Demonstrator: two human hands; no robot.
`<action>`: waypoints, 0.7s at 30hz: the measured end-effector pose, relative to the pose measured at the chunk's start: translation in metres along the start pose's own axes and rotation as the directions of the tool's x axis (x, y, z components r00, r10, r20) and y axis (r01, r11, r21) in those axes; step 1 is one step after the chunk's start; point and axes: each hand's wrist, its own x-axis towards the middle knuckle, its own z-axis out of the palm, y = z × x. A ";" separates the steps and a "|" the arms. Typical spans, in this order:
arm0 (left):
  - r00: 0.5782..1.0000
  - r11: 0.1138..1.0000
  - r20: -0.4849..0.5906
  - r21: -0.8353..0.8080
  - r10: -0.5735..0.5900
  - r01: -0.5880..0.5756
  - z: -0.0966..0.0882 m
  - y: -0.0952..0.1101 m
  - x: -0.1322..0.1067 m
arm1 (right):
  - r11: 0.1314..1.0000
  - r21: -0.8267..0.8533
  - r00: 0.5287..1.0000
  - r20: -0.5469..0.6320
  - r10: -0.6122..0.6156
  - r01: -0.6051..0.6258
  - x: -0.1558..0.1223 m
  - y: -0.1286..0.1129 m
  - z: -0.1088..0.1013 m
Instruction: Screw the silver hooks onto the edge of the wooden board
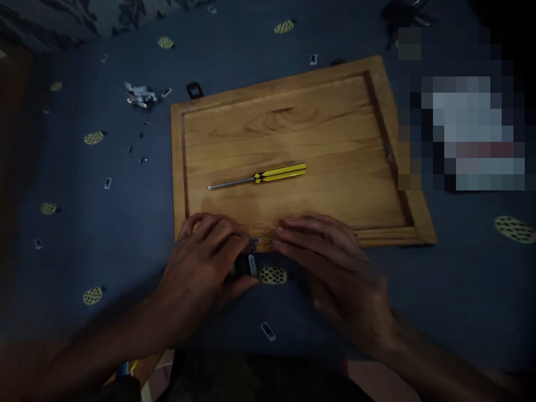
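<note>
A wooden cabinet door panel (293,128) lies flat on a blue patterned cloth. On it rests a screwdriver (259,177) with a yellow and black handle. My left hand (205,262) is closed around a small metal hinge (252,258) at the panel's near edge. My right hand (330,262) lies beside it, fingers stretched flat toward the hinge, touching the panel's edge. Part of the hinge is hidden under my left fingers.
A second metal hinge (140,95) and several small screws (140,148) lie on the cloth (84,234) at the left. A black bracket (195,89) sits at the panel's far left corner. A blurred-out area fills the right side.
</note>
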 end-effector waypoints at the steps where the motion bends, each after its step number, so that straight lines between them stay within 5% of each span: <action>1: 1.000 1.000 0.004 0.003 -0.004 0.004 0.000 0.000 0.000 | 1.000 0.006 1.000 -0.001 0.001 -0.001 0.000 0.000 0.000; 21: 0.999 0.999 -0.039 0.049 -0.018 0.020 0.004 -0.001 0.000 | 0.998 -0.042 0.999 -0.021 -0.046 0.046 -0.001 0.007 0.002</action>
